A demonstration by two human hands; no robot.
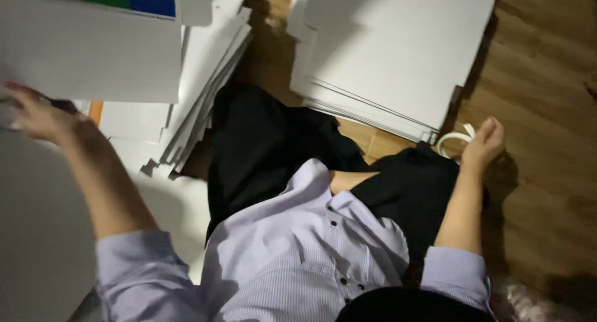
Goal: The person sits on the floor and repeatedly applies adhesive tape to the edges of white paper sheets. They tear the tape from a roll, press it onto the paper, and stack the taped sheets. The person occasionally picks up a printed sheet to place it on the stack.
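Left hand [34,117] pinching a white card sheet [87,55] above it; right hand [482,147] closed on a tape roll [453,140] just beside it.

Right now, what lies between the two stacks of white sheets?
In the head view, bare wooden floor and a black-trousered leg separate the left stack from the right stack.

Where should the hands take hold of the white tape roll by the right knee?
Grip the tape roll by the exposed part of its thin ring, probably from the wood-floor side on the right. It lies flat at the corner of the white sheet stack, with the right hand already against it, so the stack side looks blocked.
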